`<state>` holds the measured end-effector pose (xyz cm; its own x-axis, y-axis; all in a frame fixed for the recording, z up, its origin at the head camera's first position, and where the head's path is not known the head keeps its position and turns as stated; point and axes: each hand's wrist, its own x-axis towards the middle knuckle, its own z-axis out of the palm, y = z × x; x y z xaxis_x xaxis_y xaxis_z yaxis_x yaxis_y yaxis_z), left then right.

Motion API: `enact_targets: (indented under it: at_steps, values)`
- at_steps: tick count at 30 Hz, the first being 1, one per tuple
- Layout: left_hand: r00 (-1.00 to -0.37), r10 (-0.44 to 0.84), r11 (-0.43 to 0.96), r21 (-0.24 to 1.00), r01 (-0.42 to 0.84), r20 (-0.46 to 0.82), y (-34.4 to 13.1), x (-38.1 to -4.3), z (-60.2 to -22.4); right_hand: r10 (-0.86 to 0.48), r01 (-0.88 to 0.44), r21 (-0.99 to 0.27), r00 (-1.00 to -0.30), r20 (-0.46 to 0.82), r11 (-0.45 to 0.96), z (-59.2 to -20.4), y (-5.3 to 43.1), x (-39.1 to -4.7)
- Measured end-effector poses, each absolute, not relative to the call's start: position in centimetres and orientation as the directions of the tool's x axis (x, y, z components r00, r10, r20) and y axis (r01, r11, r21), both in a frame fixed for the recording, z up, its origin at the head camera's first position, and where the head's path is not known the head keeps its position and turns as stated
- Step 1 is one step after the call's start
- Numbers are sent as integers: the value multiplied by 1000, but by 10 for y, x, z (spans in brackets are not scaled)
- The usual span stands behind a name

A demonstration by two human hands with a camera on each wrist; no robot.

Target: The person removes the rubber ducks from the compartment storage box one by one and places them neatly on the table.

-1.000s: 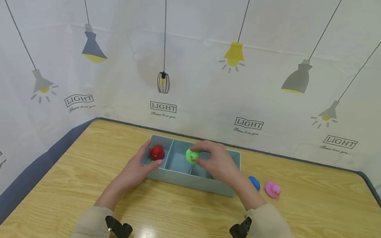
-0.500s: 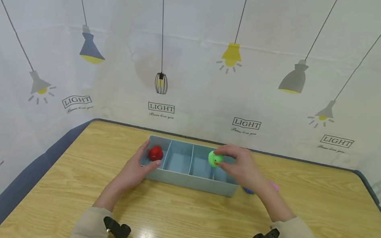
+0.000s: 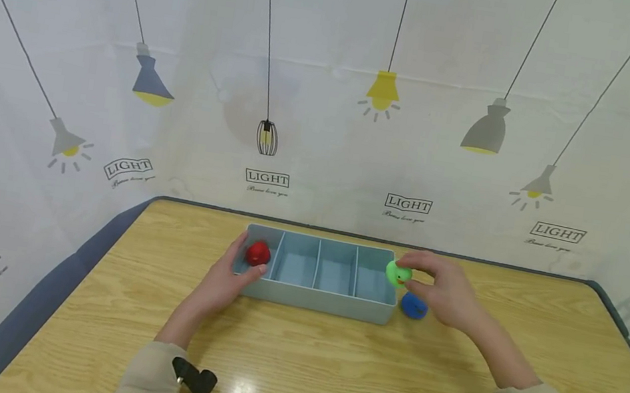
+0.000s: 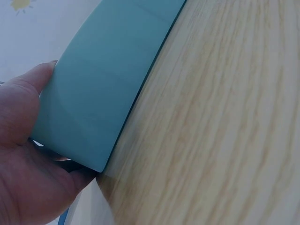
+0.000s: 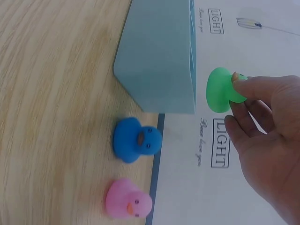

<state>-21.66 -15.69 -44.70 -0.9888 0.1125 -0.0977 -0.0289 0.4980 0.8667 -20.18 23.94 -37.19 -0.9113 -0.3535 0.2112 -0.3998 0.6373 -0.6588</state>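
Note:
A light blue divided box (image 3: 301,296) stands near the table's back edge. My left hand (image 3: 227,275) grips its left end, thumb over the front rim; in the left wrist view the left hand (image 4: 33,140) holds that corner. Inside the leftmost compartment lies a red rubber duck (image 3: 258,253). My right hand (image 3: 446,294) pinches a green rubber duck (image 3: 398,274) between thumb and fingers, raised by the box's right end. Beside that end sits a blue rubber duck (image 3: 414,306). A pink rubber duck (image 5: 127,199) shows in the right wrist view; from the head, my right hand hides it.
The wooden table (image 3: 291,368) runs forward from the box toward me. Behind it hangs a pale curtain (image 3: 325,124) printed with lamps, close to the back edge.
My right hand has carried the green duck rightward, from above the box's middle compartments to its right end. The left hand keeps its place on the box.

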Motion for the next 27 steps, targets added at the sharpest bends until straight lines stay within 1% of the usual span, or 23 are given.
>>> enact_targets:
  at_steps: [7, 16, 27]
  values:
    - [-988, 113, 490, 871, -39, -108, -157, -218, -448, -314, -384, -643, -922, 227, 662, -373, 263, -197]
    - [-987, 112, 489, 871, -43, -112, -158, -219, -449, -292, -383, -664, -923, 251, 642, -376, 294, -190]
    - [-988, 112, 494, 869, -37, -105, -158, -219, -450, -241, -321, -624, -947, 212, 712, -380, 323, -186]
